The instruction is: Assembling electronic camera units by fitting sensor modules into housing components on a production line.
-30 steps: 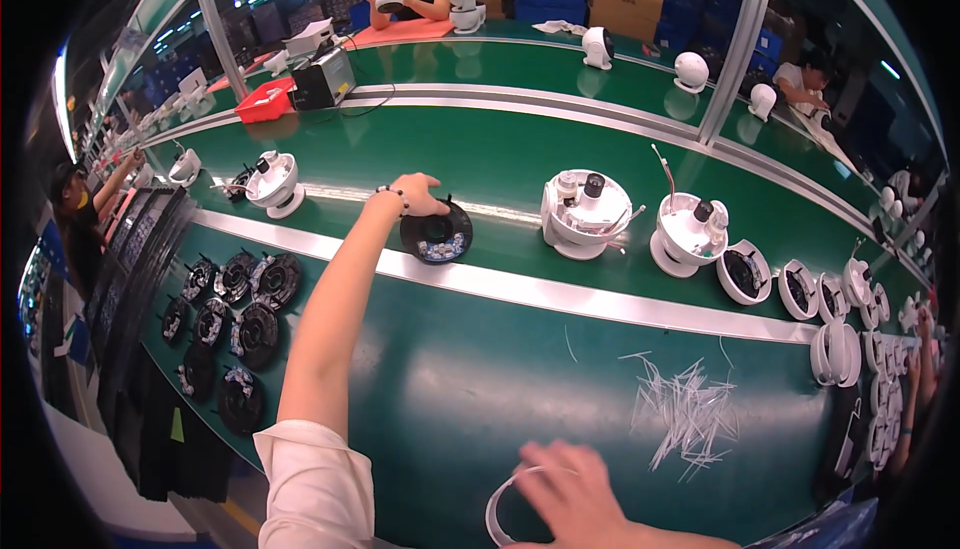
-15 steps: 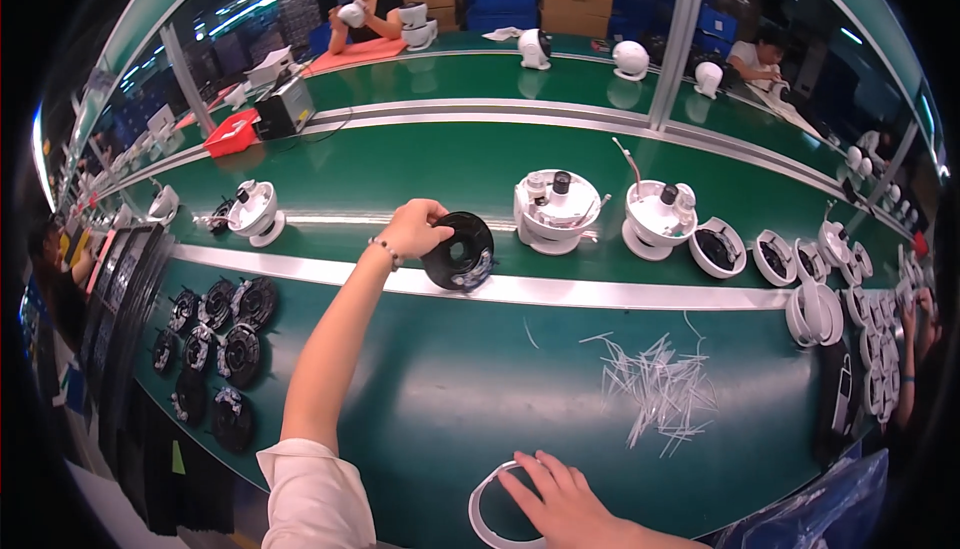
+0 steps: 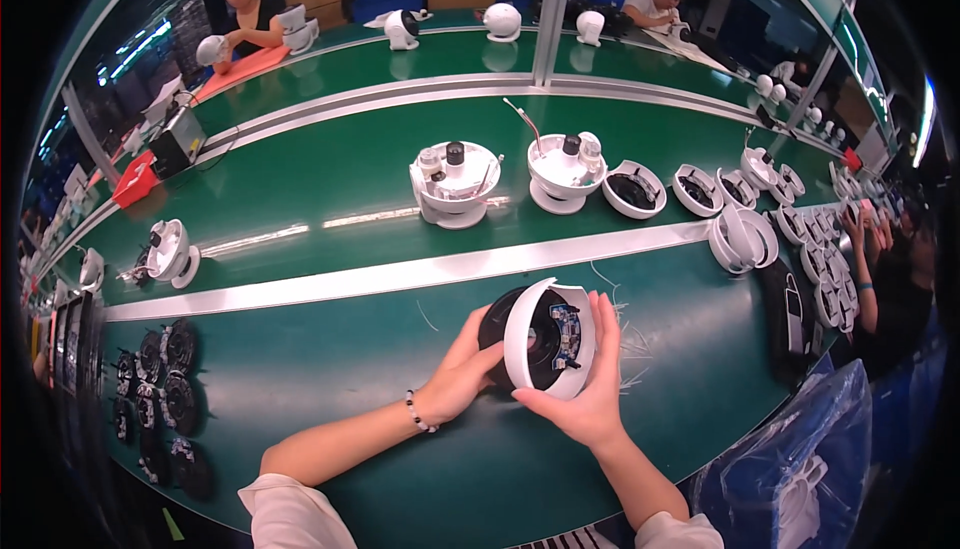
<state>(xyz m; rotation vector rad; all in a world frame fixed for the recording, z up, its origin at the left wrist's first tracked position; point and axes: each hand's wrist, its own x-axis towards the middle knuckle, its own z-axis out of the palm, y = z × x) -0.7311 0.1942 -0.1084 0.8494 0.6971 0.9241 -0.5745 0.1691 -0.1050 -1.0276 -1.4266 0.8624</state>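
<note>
Both my hands are joined at a two-part piece above the green work surface [image 3: 350, 399]. My left hand [image 3: 455, 379] is closed on a round black plastic disc [image 3: 495, 327]. A blue circuit board [image 3: 568, 334] is seen through the ring opening. My right hand [image 3: 592, 399] is wrapped round a white ring-shaped shell [image 3: 517, 344], tilted on edge. The disc sits against the shell and partly within it; whether the two are fastened cannot be seen. Thin white strips [image 3: 632, 349] lie behind my right hand, partly hidden.
More black discs [image 3: 180, 404] lie at the left. Beyond a metal strip [image 3: 400, 267], white camera bodies [image 3: 455, 189] stand on the green belt. White shells with black insides [image 3: 635, 189] line the right. A clear plastic bag [image 3: 790, 459] hangs at lower right. Co-workers sit across and at right.
My left hand has brought the black disc back toward me. My right hand has lifted the white shell off the surface, and both parts now meet. The view has turned right.
</note>
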